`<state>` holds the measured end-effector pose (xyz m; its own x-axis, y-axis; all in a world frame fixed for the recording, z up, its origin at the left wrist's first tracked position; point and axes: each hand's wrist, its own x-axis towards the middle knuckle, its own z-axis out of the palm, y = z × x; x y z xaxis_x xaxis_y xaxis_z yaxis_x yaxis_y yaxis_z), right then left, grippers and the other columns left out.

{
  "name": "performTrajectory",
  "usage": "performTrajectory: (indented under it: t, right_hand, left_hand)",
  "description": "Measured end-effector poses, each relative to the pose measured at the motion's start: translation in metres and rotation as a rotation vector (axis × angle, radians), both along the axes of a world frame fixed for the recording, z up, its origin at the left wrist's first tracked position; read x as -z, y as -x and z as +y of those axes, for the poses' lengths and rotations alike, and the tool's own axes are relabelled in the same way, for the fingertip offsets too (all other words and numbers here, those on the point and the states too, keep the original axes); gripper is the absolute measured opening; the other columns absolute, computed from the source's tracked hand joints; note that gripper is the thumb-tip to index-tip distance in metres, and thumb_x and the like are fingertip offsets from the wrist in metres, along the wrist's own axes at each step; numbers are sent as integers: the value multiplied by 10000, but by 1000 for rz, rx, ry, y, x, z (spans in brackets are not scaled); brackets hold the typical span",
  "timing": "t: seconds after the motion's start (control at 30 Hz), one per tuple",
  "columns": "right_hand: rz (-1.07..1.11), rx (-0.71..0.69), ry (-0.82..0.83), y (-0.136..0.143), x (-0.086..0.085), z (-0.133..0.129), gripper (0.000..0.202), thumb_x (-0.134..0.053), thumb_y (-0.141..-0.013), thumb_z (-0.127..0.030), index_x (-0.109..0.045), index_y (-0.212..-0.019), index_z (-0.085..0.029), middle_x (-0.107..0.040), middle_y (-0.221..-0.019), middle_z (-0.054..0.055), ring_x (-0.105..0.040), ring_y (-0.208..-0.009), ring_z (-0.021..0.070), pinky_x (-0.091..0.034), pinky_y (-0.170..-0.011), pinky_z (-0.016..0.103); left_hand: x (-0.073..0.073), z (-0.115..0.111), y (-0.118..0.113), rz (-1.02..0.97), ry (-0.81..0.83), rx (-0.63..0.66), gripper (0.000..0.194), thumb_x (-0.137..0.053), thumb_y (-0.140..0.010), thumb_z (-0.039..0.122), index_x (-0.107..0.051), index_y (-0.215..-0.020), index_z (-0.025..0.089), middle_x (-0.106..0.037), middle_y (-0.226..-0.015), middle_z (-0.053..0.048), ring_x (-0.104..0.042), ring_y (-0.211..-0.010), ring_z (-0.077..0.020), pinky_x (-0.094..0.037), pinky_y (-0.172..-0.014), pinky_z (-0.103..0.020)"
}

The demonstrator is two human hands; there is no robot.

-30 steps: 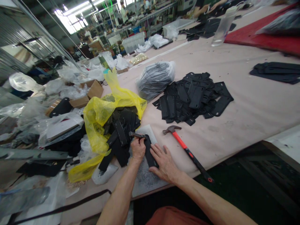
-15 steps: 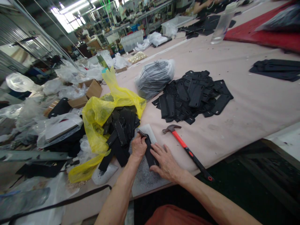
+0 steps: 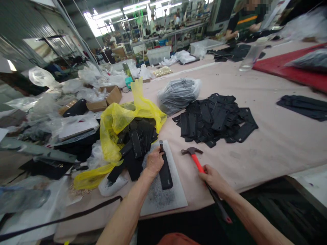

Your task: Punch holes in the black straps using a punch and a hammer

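Note:
My left hand (image 3: 155, 161) is closed round a short metal punch (image 3: 161, 145), held upright at the far end of a black fabric strip (image 3: 166, 175). That strip lies lengthwise on a worn, speckled white board (image 3: 178, 192) at the table's front edge. To the right, my right hand (image 3: 214, 179) wraps round the handle of a claw hammer (image 3: 196, 161). The hammer has a dark head and a red and black grip, and its head points away from me. The punch's lower tip is hidden by my fingers.
A yellow plastic bag (image 3: 109, 136) with black strips spilling out lies left of the board. Behind are a pile of black pieces (image 3: 217, 114) and a wrapped grey bundle (image 3: 178, 95). A bottle (image 3: 249, 58) stands farther back. A co-worker (image 3: 245, 25) is across the table.
My right hand has left the black strip, moved right and taken hold of the hammer's handle. My left hand stays at the strip's far end with the punch. The view has tilted up slightly.

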<state>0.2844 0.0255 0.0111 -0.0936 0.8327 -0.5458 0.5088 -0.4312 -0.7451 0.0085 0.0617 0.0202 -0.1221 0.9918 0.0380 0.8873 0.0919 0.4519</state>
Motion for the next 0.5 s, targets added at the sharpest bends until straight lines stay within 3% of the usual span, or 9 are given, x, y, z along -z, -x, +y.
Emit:
performTrajectory:
  t: [0.07,0.13,0.2,0.27,0.33,0.43,0.5]
  right_hand:
    - [379,137,243,4,-4,-5,142,-567,-810,-271,-481,-898,-201,-511,-655,-44,-457,-456,90,-362,-437,214]
    - [537,234,383,9,-7,-10,158,-556,-842,-325,-487,-908,-199,-465,-616,-71,-389,-389,61,-305,-370,181]
    - [476,281,409,15,-15,-11,170,-497,-892,-368,-484,-872,-200,-409,-571,-91,-318,-345,47,-245,-326,164]
    - [348,239,324,22,-36,-5,231,-439,-923,-415,-475,-837,-204,-392,-548,-95,-291,-328,48,-225,-302,163]
    - [251,136,93,30,-77,7,293,-435,-923,-476,-480,-820,-205,-402,-536,-91,-307,-331,56,-236,-296,168]
    - [183,27,-496,44,-163,29,333,-479,-919,-512,-512,-816,-197,-429,-541,-74,-382,-390,72,-288,-337,178]
    - [146,148,-938,54,-209,37,311,-469,-948,-491,-534,-889,-193,-476,-588,-55,-415,-437,81,-322,-385,192]
  left_hand:
    - [-3,-1,-1,-3,32,-9,148,-520,-922,216,-599,-1047,225,-728,-962,-48,-689,-932,-215,-479,-798,-280]
    - [-4,-2,0,-17,45,-14,151,-509,-931,227,-594,-1056,228,-729,-949,-50,-691,-928,-213,-477,-794,-279]
    - [-3,-2,2,-36,28,-8,160,-498,-933,220,-592,-1062,231,-731,-955,-52,-693,-929,-216,-477,-788,-279]
    - [0,-3,4,-50,11,0,166,-496,-928,208,-593,-1061,231,-733,-947,-51,-697,-917,-221,-479,-770,-280]
    - [2,-3,5,-59,2,-1,169,-498,-923,202,-594,-1059,233,-733,-930,-48,-700,-900,-222,-481,-754,-279]
    - [4,-2,6,-68,-12,2,156,-493,-929,212,-597,-1042,234,-730,-918,-48,-698,-904,-218,-480,-757,-274]
    - [5,-2,6,-74,-20,7,150,-486,-933,217,-600,-1030,231,-727,-916,-51,-697,-911,-217,-479,-762,-274]
